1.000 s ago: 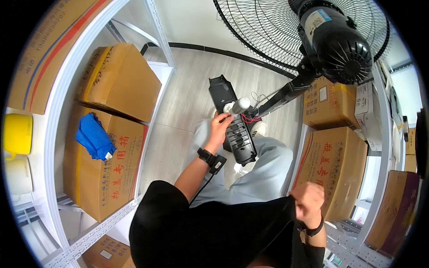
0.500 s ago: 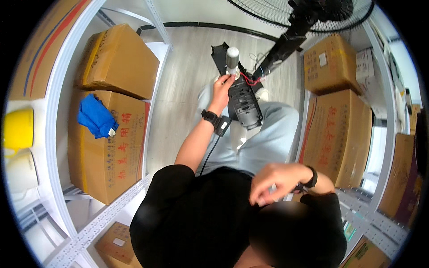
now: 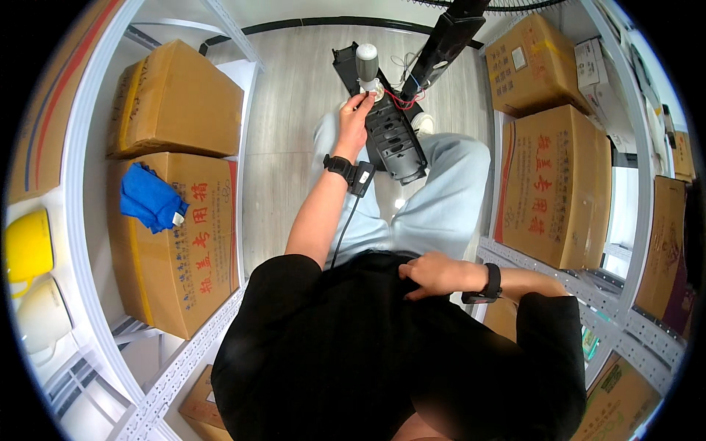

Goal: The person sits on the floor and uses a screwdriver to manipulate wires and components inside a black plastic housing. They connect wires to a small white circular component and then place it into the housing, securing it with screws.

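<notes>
A screwdriver (image 3: 367, 65) with a grey, pale-topped handle stands upright over a long black plastic housing (image 3: 395, 140), which lies across my knees. My left hand (image 3: 353, 126) is closed in a pinch at the foot of the handle; the shaft and tip are hidden. Beside those fingertips sits a white round part (image 3: 378, 91). Red wires (image 3: 403, 101) run from there toward a black fan pole (image 3: 445, 48). Down at my waist, my right hand (image 3: 435, 274) curls its fingers against my black shirt (image 3: 353, 331), seemingly gripping the cloth.
Cardboard boxes (image 3: 180, 99) fill the shelves on my left, with a blue cloth (image 3: 153, 197) on one. More boxes (image 3: 555, 187) stand on the right rack. A yellow mug (image 3: 29, 246) is at the far left. A black cable (image 3: 344, 235) trails from my left wrist.
My right hand has moved down from my chest to my waist. The left hand stays at the screwdriver. The view has shifted, so the housing and fan pole appear higher.
</notes>
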The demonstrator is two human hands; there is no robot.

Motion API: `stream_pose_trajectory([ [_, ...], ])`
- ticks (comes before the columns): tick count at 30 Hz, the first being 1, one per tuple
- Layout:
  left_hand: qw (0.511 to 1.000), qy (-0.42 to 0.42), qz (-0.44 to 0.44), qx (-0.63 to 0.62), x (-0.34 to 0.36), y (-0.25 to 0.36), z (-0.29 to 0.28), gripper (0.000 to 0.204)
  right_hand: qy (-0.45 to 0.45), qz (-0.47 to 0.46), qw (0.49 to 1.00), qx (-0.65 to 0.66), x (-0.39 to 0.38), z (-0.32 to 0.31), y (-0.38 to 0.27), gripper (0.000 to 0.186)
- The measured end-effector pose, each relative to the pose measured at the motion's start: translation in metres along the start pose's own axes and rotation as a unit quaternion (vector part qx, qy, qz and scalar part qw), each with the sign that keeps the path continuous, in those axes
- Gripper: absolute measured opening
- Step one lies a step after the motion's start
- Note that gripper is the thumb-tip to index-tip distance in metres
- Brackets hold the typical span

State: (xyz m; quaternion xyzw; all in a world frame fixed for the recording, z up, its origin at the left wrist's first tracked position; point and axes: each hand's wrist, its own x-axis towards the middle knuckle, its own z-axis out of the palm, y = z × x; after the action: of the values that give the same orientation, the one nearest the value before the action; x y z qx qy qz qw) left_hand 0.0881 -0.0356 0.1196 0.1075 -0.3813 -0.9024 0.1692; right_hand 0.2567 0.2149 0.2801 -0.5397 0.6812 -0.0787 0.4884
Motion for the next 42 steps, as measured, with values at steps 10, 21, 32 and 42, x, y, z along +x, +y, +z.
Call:
stream_pose_trajectory([
  [10,1.0,0.012,-0.002,0.028,-0.002,0.0,0.0,0.017,0.081,0.029,0.994,0.071,0.004,-0.058,0.019,0.031],
  [21,0.998,0.006,0.0,0.064,-0.003,-0.007,0.005,0.021,0.574,-0.037,0.802,-0.161,0.011,-0.245,0.033,0.053],
  [32,0.985,0.016,0.024,0.17,0.0,-0.009,0.0,0.027,0.548,-0.03,0.829,-0.105,0.035,-0.259,0.047,0.035],
  [42,0.955,0.031,0.059,0.287,-0.004,-0.003,0.004,0.032,0.574,-0.01,0.819,-0.011,0.054,-0.243,0.058,0.041],
])
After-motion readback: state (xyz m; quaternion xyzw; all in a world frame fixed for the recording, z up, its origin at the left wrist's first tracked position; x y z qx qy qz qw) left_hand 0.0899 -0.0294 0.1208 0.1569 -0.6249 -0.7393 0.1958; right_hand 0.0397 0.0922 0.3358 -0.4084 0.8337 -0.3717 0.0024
